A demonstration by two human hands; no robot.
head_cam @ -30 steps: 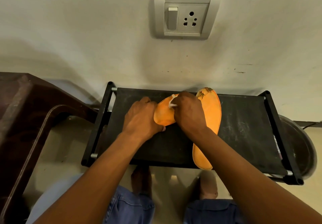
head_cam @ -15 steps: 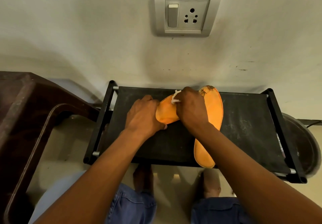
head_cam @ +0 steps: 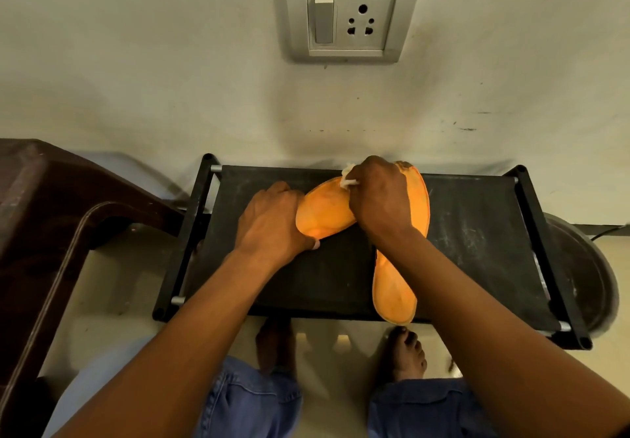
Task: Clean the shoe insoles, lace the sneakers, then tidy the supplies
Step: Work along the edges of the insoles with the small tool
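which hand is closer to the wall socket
Right. The right hand works at the rack's far edge, almost under the wall socket; the left hand sits nearer the person, further left.

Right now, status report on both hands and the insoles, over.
Left hand pins tilted orange foam insole. Right hand grips small white wipe, scrubbing it. Second orange insole beneath, on black rack. Nothing blocking.

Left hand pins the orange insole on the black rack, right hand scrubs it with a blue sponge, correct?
Not quite. In the head view the right hand grips a small white wipe, not a blue sponge. The left hand does pin the orange insole on the black rack.
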